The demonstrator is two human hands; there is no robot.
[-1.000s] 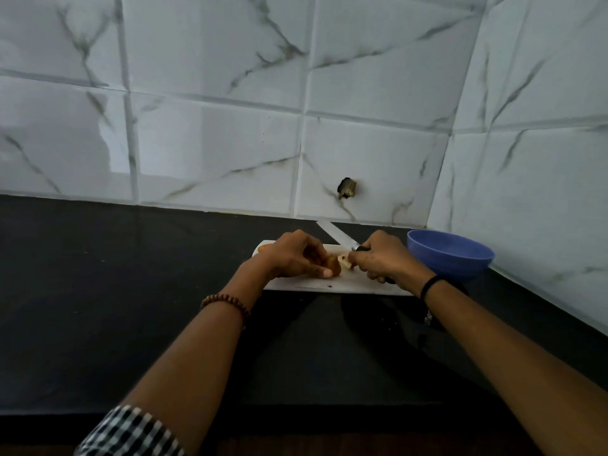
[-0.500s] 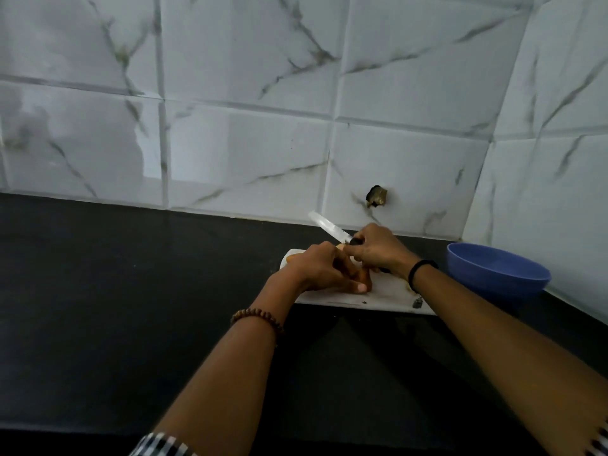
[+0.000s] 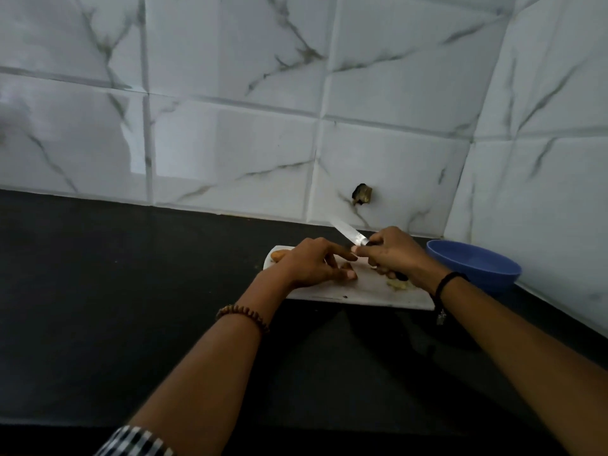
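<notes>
While the knife [image 3: 348, 232] is gripped blade-up in the right hand [image 3: 394, 255], the orange vegetable [image 3: 278, 256] is pinned lengthwise along the cutting board [image 3: 362, 292], to its left, under extended fingers of the left hand [image 3: 309, 263].

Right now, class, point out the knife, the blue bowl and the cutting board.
knife [image 3: 348, 232], head view, on the middle of the bare blade.
blue bowl [image 3: 477, 263], head view, on its inner wall.
cutting board [image 3: 362, 292], head view, on a bare patch near its front edge.
</notes>
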